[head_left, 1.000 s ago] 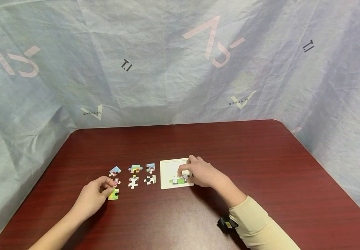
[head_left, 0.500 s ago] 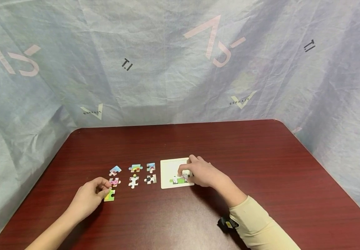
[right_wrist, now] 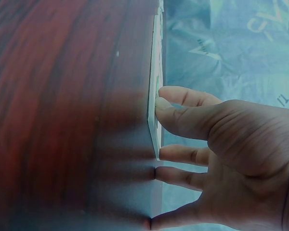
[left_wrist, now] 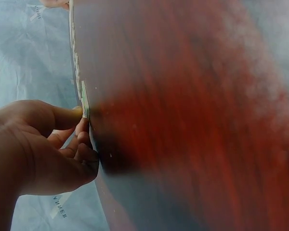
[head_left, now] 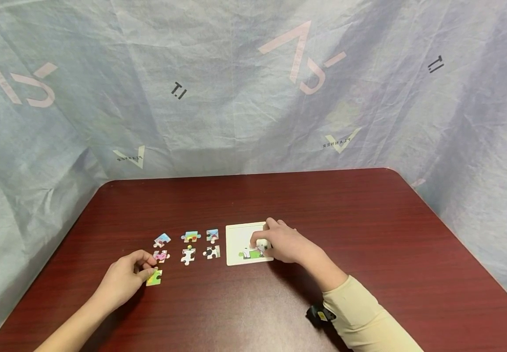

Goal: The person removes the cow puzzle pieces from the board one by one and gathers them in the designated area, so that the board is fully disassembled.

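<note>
A green-and-yellow puzzle piece [head_left: 154, 278] is pinched between the thumb and fingers of my left hand [head_left: 123, 276], low at the table's left side. In the left wrist view this puzzle piece [left_wrist: 85, 100] shows edge-on at the fingertips. A pink puzzle piece [head_left: 162, 256] lies just behind it, partly covered by my fingers. My right hand [head_left: 286, 244] rests over the right side of a white puzzle board [head_left: 238, 234]. Its thumb and index finger touch the top of the board, and the other fingertips reach the table beyond the edge. Joined green-and-white pieces [head_left: 252, 254] sit at the board's lower part, partly hidden.
Between the left hand and the board lie several loose pieces, among them a blue corner piece [head_left: 162, 240], a yellow-green piece [head_left: 190, 236], a white piece [head_left: 188, 255] and a black-and-white piece [head_left: 212, 252]. The dark red table [head_left: 324, 200] meets a grey cloth backdrop [head_left: 236, 98].
My left hand has shifted slightly left and towards me, drawing the green-and-yellow piece away from the pink one, which shows more now. The right hand has stayed in place.
</note>
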The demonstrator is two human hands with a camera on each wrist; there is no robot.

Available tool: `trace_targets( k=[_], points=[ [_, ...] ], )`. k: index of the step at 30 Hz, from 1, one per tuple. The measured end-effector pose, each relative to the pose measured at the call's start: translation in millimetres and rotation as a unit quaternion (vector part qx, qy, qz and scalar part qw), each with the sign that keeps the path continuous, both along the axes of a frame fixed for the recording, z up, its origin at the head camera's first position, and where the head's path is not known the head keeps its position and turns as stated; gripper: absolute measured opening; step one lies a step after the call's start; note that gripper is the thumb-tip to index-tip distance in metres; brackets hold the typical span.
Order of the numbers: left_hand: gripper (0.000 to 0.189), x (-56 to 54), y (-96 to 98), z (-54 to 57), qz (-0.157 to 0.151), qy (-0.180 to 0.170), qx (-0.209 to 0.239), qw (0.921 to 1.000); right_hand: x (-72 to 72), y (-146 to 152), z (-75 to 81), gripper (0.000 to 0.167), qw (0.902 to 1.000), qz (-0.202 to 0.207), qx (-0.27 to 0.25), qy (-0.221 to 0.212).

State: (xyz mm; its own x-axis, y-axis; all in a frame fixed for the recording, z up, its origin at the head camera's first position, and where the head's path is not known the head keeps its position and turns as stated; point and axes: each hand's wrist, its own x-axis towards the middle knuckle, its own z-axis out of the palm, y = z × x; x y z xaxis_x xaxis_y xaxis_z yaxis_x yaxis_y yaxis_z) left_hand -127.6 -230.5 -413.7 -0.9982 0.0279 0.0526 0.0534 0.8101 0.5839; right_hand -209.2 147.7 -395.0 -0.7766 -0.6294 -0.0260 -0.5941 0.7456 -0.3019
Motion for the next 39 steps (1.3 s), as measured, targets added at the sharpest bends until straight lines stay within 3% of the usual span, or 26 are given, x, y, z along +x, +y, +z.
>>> trace_targets(
  k=[6,13,25,39],
  points=[
    [0.014,-0.2,0.8,1.1,0.004,-0.003,0.002,1.0,-0.1,-0.7,0.5,0.03,1.0,-0.004,0.005,-0.006],
    [0.016,-3.1,8.8,3.3,0.005,0.021,0.01,0.9997,0.3,0.2,-0.7,0.03,0.9999,-0.008,-0.005,-0.011],
    [0.014,-9.5,30.1,4.2,-0.011,-0.001,0.033,0.9994,-0.7,-2.6,-1.7,0.024,0.9993,-0.035,0.003,-0.013],
    [0.013,-19.1,63.9,5.6,-0.046,0.014,0.046,0.9978,-0.1,-3.1,-0.5,0.021,0.9992,-0.036,0.005,-0.018]
  ],
)
